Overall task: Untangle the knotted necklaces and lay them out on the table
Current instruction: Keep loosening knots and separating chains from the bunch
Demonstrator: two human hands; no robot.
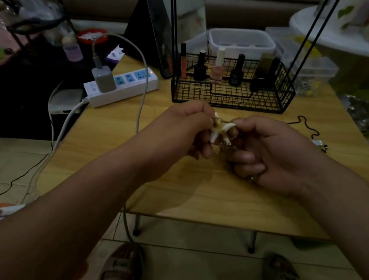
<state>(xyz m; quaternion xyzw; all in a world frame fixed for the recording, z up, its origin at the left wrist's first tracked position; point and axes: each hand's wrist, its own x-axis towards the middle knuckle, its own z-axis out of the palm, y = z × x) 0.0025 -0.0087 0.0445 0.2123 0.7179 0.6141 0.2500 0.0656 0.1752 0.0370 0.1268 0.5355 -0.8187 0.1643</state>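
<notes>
Both hands are meeting above the table [168,108], holding the necklace [221,128] between them. The left hand [189,129] is pinching its white spiky beads with curled fingers. The right hand [275,149] is gripping the other side, fingers curled in. A black cord [305,123] is lying on the table just right of the right hand. A wire basket [232,97] is standing just beyond both hands.

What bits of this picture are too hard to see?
Head view:
- The necklaces: mostly hidden inside the left hand and right hand, so their number and knots cannot be told.
- Labels on the bottles in the wire basket: too small and dim.
- The silvery thing: partly behind the right wrist.
</notes>
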